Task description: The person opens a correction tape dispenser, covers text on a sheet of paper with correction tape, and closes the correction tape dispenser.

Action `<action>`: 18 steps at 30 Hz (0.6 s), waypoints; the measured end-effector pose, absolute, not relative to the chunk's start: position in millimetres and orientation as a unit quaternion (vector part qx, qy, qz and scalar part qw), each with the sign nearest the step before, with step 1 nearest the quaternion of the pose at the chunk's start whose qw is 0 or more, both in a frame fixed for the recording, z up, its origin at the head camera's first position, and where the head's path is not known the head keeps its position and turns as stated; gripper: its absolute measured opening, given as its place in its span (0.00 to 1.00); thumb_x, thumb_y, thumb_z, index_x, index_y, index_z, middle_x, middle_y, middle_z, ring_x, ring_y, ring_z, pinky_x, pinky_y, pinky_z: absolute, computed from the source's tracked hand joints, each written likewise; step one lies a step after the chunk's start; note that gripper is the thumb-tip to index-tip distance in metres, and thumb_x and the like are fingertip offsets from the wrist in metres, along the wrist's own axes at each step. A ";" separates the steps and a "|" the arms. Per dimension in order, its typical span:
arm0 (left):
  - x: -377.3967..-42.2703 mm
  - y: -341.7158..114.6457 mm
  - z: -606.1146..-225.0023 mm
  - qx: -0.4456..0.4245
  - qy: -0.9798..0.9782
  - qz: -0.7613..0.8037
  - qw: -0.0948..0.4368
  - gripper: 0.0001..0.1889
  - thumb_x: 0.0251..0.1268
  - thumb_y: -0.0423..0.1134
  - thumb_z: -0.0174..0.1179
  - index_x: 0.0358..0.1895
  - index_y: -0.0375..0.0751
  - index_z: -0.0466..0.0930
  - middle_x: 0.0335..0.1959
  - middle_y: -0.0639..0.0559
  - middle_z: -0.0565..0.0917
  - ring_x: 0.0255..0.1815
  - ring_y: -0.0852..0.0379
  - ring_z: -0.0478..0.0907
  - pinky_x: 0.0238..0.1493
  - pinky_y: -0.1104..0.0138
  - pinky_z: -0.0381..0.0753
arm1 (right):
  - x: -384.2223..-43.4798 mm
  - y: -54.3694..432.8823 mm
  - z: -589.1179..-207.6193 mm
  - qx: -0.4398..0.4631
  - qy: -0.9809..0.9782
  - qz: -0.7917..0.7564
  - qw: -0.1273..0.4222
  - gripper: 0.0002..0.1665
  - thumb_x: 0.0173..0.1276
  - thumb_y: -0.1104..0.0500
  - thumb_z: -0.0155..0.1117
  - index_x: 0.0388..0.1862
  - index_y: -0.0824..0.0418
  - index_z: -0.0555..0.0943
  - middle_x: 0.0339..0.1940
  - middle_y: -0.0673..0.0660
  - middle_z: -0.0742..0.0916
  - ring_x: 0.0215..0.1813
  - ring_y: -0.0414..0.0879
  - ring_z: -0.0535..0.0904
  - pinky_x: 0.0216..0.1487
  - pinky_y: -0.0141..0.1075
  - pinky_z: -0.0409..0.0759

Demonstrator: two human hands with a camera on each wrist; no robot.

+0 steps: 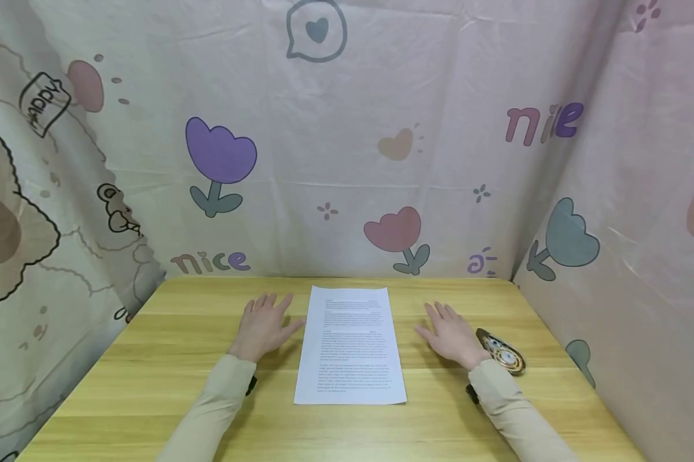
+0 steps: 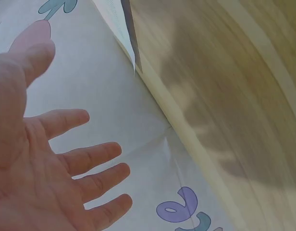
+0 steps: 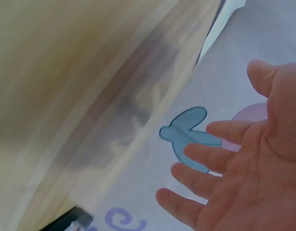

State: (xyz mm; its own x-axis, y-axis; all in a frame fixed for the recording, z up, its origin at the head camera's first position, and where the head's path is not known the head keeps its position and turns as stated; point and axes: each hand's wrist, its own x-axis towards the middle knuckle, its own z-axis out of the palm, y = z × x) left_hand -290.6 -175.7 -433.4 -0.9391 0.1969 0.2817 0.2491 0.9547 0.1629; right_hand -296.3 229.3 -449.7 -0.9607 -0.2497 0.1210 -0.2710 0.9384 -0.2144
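Sheet of paper point(image 1: 350, 346), one, white, printed with black text: flat, between the hands, nearer the left.
Left hand point(image 1: 266, 327): palm down above the wood-grain counter point(image 1: 347, 436), fingers spread, thumb toward the sheet's edge; holding nothing.
Right hand point(image 1: 449, 335): palm down, fingers extended and parted; holding nothing.
Dark oblong object point(image 1: 504, 354), gold-patterned, type unclear: just outside the right hand, by the wrist.
Printed curtain point(image 1: 323, 128), tulip motifs: beyond both hands.

The paper point(image 1: 351, 350) looks matt, the wood-grained table point(image 1: 150, 366) smooth
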 end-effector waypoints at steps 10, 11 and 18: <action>-293.9 -175.7 -434.6 -0.123 -0.979 -0.102 0.130 0.35 0.68 0.61 0.55 0.70 0.41 0.69 0.63 0.29 0.75 0.65 0.28 0.69 0.65 0.34 0.64 | -290.3 261.6 -449.0 0.111 -0.986 0.114 0.042 0.41 0.71 0.45 0.59 0.70 0.74 0.65 0.65 0.78 0.73 0.65 0.73 0.70 0.66 0.63 0.69; -294.2 -175.5 -434.6 -0.125 -0.979 -0.102 0.128 0.35 0.68 0.60 0.55 0.70 0.40 0.69 0.63 0.29 0.75 0.65 0.28 0.69 0.65 0.34 0.64 | -289.4 265.2 -448.4 0.104 -0.987 0.117 0.034 0.42 0.71 0.45 0.59 0.70 0.75 0.64 0.65 0.79 0.73 0.65 0.73 0.70 0.65 0.63 0.69; -295.7 -174.8 -437.1 -0.140 -0.977 -0.102 0.121 0.33 0.70 0.58 0.54 0.68 0.39 0.70 0.63 0.29 0.75 0.67 0.29 0.68 0.69 0.36 0.60 | -283.4 289.6 -445.0 0.074 -0.989 0.128 0.008 0.39 0.71 0.47 0.59 0.66 0.78 0.67 0.62 0.80 0.74 0.63 0.74 0.70 0.62 0.63 0.71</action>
State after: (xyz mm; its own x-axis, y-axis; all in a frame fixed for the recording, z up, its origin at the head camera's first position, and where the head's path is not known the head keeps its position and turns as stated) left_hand -295.7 -174.8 -437.1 -0.9316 0.2488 0.2648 0.2980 0.9402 0.1650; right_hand -283.4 289.6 -445.0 -0.9890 -0.1441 0.0342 -0.1480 0.9564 -0.2518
